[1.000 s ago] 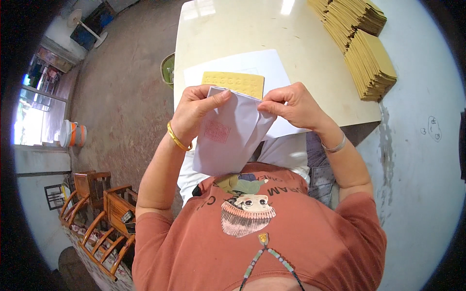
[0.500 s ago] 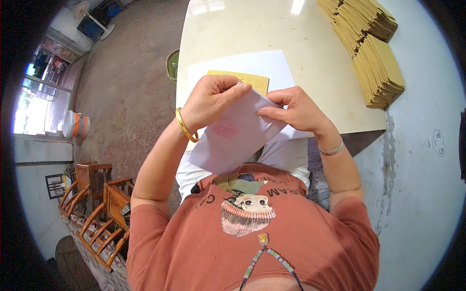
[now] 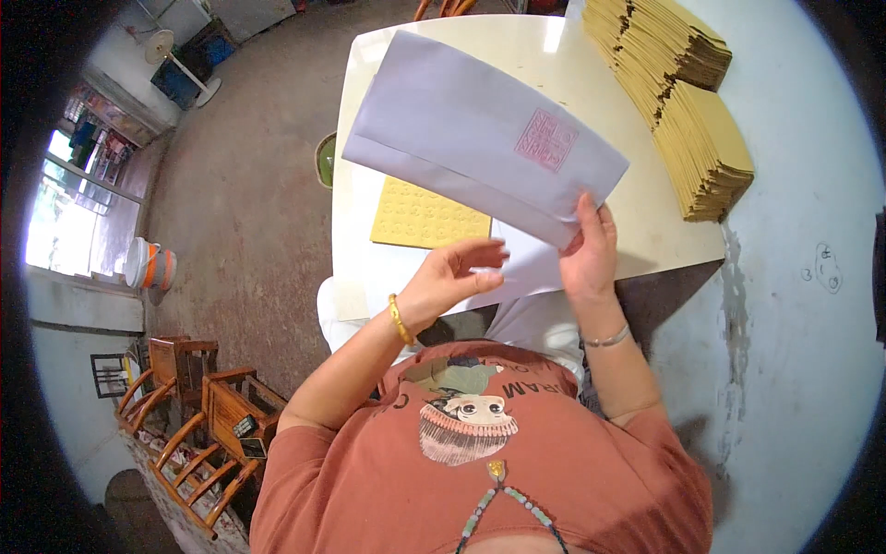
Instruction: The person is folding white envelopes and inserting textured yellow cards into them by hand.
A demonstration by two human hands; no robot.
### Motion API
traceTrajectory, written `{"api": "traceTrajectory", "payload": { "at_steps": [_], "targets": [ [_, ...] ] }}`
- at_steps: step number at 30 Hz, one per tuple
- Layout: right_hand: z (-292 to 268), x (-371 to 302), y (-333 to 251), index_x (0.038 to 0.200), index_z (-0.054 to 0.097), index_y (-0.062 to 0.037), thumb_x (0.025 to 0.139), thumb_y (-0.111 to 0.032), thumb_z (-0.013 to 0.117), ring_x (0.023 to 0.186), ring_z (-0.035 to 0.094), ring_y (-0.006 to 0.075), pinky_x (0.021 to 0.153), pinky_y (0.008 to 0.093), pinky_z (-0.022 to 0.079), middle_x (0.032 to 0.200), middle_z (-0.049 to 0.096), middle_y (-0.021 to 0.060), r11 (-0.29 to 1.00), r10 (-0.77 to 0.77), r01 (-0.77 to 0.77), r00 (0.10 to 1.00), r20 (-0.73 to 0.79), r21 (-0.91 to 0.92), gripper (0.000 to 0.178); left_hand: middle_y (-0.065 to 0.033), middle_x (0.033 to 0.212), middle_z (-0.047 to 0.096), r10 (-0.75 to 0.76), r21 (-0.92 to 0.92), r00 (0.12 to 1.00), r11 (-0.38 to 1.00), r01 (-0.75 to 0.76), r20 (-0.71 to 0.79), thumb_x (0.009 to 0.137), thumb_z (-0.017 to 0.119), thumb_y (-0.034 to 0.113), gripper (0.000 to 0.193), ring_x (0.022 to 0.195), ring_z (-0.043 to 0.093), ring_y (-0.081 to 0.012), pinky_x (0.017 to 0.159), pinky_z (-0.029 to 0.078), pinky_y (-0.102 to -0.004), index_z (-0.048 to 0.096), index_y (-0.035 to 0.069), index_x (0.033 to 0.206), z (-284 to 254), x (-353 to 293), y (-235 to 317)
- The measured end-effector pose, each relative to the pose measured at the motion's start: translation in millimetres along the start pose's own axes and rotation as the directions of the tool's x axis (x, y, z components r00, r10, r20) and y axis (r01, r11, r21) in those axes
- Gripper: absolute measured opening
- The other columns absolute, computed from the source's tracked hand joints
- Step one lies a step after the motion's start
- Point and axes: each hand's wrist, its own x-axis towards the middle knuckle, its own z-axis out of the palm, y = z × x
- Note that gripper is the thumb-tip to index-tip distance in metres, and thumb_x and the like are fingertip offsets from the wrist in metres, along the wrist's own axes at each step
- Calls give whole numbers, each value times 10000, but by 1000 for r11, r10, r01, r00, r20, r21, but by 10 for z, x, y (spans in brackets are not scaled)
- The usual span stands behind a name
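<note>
A folded white paper sheet point(image 3: 452, 120) with a square red stamp print is held up over the table, its near right corner pinched in my right hand point(image 3: 591, 254). My left hand point(image 3: 457, 277) is off the paper, its fingers apart and holding nothing. It hovers just below a stack of embossed yellow paper point(image 3: 425, 217), whose far edge the raised sheet hides. Under the yellow stack lies flat white paper point(image 3: 531, 268) along the table's near edge.
The pale table point(image 3: 646, 245) carries long bundles of yellow paper point(image 3: 697, 152) along the wall at right. On the floor to the left are a green bin point(image 3: 326, 159), a white and orange bucket point(image 3: 150, 264) and a fan point(image 3: 185, 69). Wooden chairs point(image 3: 221, 406) stand at lower left.
The white sheet was in both hands near my lap. Now it is swung up and away in my right hand alone. My left hand has let go and come nearer to me.
</note>
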Motion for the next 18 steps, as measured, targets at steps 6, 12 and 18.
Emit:
{"api": "traceTrajectory", "payload": {
  "at_steps": [6, 12, 18],
  "targets": [
    [149, -406, 281, 1133, 596, -46, 915, -210, 627, 1023, 563, 127, 922, 313, 436, 1072, 635, 33, 967, 224, -233, 970, 90, 106, 275, -40, 986, 652, 192, -387, 813, 804, -452, -550, 790, 732, 68, 316, 926, 598, -144, 851, 466, -302, 600, 36, 1075, 184, 211, 81],
    [-30, -195, 53, 1281, 455, 1, 885, -142, 635, 1081, 545, 160, 958, 312, 435, 1187, 574, 110, 947, 275, -197, 906, 323, -252, 458, -38, 965, 677, 112, -49, 934, 989, -137, -340, 787, 718, 28, 237, 882, 617, -124, 812, 493, -292, 658, 24, 1016, -187, -27, 127],
    [115, -241, 177, 1061, 638, 19, 827, -65, 694, 859, 640, 147, 783, 296, 531, 1002, 677, 89, 903, 341, -211, 883, 324, -375, 255, -65, 953, 691, 43, 79, 972, 997, -26, -231, 752, 725, -10, 258, 856, 640, -139, 786, 515, -285, 675, 10, 1004, -149, -114, 91]
  ]
}}
